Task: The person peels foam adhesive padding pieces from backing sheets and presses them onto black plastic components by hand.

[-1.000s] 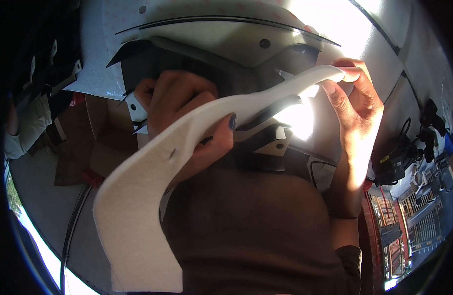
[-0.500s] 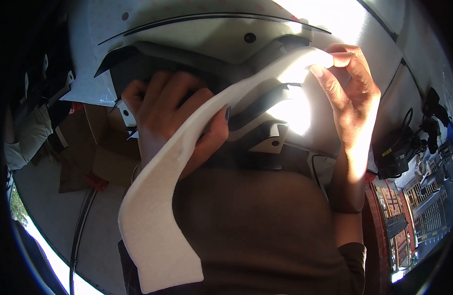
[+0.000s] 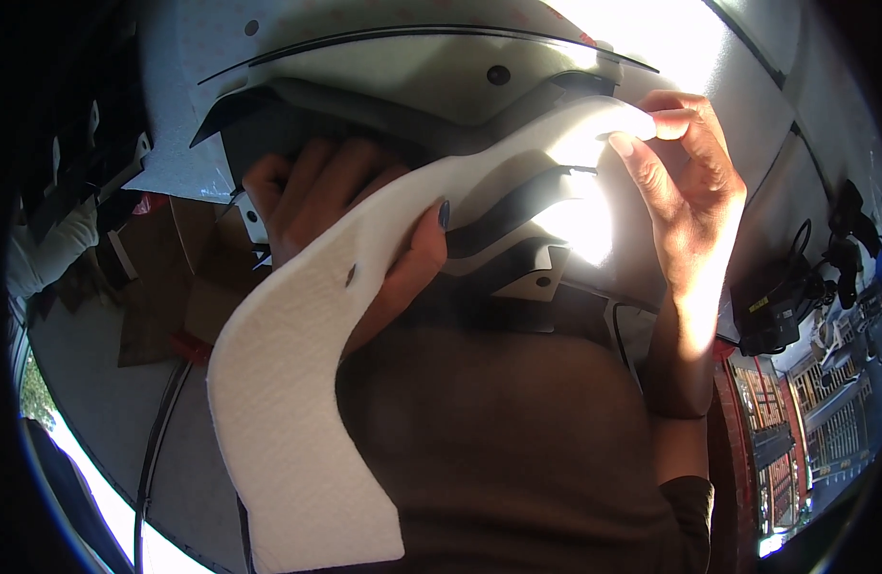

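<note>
A long, curved strip of white felt point(image 3: 288, 383) runs from the upper right down to the lower left, with a small slot in its middle. My right hand point(image 3: 694, 182) pinches its narrow upper end between thumb and fingers. My left hand point(image 3: 316, 196) is behind the strip, partly covered by it. Its fingers are bent beyond the upper edge, and the thumb shows along the lower edge. The left fingertips are hidden, so what they grip I cannot make out. Dark curved panels point(image 3: 364, 105) lie behind the left hand on the pale work surface point(image 3: 441, 62).
Smaller dark curved pieces point(image 3: 508, 210) lie below the strip, in bright sunlight. An open cardboard box point(image 3: 211, 287) is at left, near a person's pale sleeve point(image 3: 58, 249). A black device with cables point(image 3: 771, 297) sits at right.
The felt strip has turned so its broad face and slot show more fully. Its wide lower end has swung left. Both hands stay nearly in place.
</note>
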Demonstrator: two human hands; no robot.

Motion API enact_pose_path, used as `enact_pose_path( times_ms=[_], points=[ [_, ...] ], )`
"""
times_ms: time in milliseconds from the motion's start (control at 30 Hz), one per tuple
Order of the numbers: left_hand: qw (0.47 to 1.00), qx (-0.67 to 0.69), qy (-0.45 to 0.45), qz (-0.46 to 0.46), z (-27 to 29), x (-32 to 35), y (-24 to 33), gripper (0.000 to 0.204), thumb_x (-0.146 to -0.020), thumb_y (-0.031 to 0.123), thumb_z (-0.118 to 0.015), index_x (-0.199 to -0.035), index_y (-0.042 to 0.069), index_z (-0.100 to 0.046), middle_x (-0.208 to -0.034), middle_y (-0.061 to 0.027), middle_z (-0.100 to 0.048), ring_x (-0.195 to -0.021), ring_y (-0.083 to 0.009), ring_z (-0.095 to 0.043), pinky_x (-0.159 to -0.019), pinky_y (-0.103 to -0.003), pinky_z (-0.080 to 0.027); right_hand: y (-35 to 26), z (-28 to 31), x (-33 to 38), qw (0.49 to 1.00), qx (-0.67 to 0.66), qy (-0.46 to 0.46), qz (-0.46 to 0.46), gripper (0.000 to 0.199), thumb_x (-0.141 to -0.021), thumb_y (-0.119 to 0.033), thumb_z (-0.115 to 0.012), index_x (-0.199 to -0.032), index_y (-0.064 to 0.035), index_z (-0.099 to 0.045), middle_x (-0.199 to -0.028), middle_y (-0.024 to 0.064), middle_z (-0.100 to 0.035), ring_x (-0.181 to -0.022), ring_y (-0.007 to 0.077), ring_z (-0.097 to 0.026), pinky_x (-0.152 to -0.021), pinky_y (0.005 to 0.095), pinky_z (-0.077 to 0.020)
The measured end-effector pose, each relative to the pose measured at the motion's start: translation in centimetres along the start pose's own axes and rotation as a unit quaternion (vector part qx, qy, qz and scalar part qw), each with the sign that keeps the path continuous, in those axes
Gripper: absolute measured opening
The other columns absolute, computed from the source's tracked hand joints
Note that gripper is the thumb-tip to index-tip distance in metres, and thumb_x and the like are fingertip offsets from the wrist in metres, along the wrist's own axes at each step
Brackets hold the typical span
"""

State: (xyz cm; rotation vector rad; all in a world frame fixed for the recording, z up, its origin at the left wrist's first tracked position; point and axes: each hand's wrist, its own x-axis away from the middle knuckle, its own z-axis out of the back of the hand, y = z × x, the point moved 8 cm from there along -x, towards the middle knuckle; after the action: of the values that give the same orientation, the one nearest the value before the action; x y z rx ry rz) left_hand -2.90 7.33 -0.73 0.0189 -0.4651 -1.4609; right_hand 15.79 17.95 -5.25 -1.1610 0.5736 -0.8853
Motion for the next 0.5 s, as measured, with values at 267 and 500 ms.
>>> enact_pose_path(
  times_ms=[267,500],
  points=[
    [0.997,-0.004,-0.032,0.072,1.0,-0.76,0.85,0.025,-0.073,0.015,-0.067,-0.097,0.01,-0.069,-0.101,-0.0046,-0.064,-0.105,-0.0228,-0.055,-0.101,-0.04,-0.029,0.15,-0.03,0.07,1.0,0.025,0.003,0.0,0.015,-0.082,-0.002,-0.072,-0.096,-0.001,-0.067,-0.105,0.0074,-0.058,-0.098,0.0156,-0.056,-0.088,0.0301,-0.0447],
    [0.999,0.018,-0.039,0.023,0.33,-0.24,0.14,0.025,-0.074,0.015,-0.064,-0.098,0.009,-0.068,-0.099,-0.0066,-0.063,-0.102,-0.0239,-0.055,-0.1,-0.039,-0.03,-0.24,0.01,-0.23,0.999,0.039,0.01,0.001,0.013,-0.082,-0.004,-0.072,-0.094,-0.0004,-0.065,-0.103,0.0076,-0.059,-0.096,0.0158,-0.056,-0.087,0.0294,-0.0442]
  ],
)
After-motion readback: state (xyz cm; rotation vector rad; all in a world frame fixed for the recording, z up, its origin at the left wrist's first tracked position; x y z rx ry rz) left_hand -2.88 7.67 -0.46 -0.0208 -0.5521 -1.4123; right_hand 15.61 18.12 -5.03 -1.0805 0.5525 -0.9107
